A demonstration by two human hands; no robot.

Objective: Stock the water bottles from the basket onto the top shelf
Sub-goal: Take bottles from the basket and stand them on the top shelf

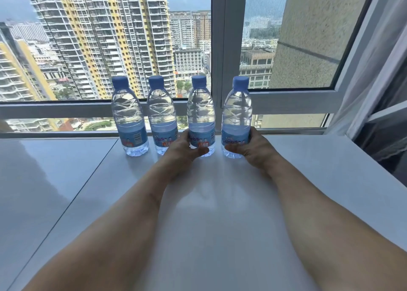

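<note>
My two bare forearms reach out over the white shelf (308, 169). My left hand (184, 153) curls round the lower part of the third bottle (200, 117), thumb across its label; my right hand (253, 146) grips the fourth bottle (236, 119) the same way. Both stand upright on the shelf. Left of them, two more bottles (130, 119) stand in the same row, near the window (110, 37), towers beyond.
</note>
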